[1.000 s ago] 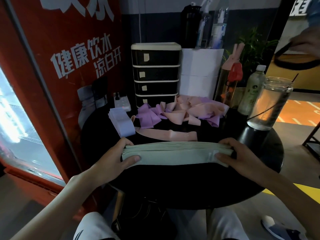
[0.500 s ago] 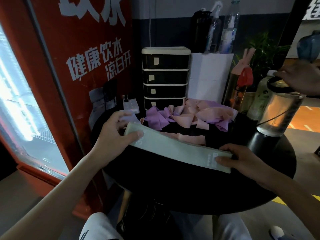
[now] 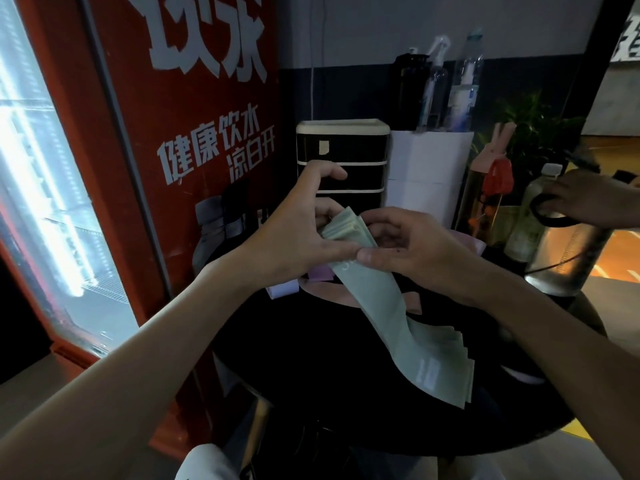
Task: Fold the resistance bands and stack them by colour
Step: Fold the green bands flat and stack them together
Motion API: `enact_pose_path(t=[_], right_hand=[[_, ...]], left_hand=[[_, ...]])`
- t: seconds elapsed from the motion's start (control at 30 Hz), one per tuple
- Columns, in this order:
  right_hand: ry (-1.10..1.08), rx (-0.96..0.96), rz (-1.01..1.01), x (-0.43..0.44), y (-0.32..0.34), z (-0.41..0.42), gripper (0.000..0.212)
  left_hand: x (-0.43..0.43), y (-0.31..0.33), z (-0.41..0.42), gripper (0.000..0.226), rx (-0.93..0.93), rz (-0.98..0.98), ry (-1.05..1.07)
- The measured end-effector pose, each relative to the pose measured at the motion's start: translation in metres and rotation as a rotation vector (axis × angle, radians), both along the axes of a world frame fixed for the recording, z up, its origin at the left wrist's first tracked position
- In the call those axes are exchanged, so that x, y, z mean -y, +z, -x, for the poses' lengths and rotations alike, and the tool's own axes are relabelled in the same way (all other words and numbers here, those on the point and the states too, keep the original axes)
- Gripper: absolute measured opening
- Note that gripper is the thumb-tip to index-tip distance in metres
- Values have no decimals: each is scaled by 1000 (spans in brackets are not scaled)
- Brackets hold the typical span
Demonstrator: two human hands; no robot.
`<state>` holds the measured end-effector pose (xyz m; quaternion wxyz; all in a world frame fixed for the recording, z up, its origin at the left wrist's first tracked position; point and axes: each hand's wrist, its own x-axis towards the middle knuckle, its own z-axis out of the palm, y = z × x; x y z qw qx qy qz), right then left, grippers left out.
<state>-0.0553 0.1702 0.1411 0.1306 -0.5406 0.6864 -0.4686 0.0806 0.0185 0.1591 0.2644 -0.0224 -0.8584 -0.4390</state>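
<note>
A bundle of pale green resistance bands [image 3: 388,306] hangs from both my hands above the round black table [image 3: 311,375], its lower end resting fanned out on the tabletop. My left hand [image 3: 298,233] pinches the upper end from the left. My right hand [image 3: 412,244] grips the same upper end from the right, thumbs nearly touching. Behind my hands, mostly hidden, lie pink bands [image 3: 339,294], a purple band [image 3: 322,273] and a folded pale lilac stack [image 3: 282,291].
A black drawer unit [image 3: 341,157] and white box [image 3: 427,168] stand at the table's back. Bottles and a glass jar [image 3: 568,258] crowd the right side, where another person's hand [image 3: 588,199] rests on the jar's lid. A red fridge [image 3: 156,168] stands to the left.
The green bundle lay flat across the table held at both ends; my left hand lifted its end up, my right hand left the other end and came up to meet it.
</note>
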Motion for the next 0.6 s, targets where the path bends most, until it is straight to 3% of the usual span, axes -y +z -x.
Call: enact_pose_path(t=[0.1,0.23,0.4,0.6], right_hand=[[52,-38,28,4,3,-1,46],[13,-1,133,12,-1,-2,31],[17,143,230,18,-3,-1,23],[49,220,214,25,12,-11,34]], left_hand=[[6,-1,0,84,-26,-53,67],[8,-16,1,83,-115,-259,181],[-4,-38,1,51,-174,-564,152],[1,-19,2,54,-271,-517,136]])
